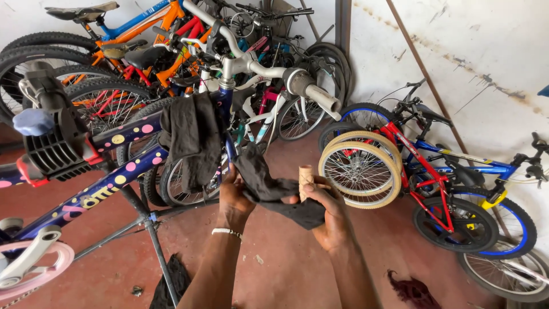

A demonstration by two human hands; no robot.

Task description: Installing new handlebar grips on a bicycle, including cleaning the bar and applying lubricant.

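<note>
I grasp the dark rag [269, 186] with my left hand [235, 191]; my right hand [326, 214] clenches a tan grip [306, 176], wiping best toward the fingertips.

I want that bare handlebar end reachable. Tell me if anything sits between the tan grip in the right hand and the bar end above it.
Nothing visible does. The right hand holds the tan grip with a dark rag; open air separates it from the bare handlebar end above. The left hand pinches the rag, off to the side.
</note>
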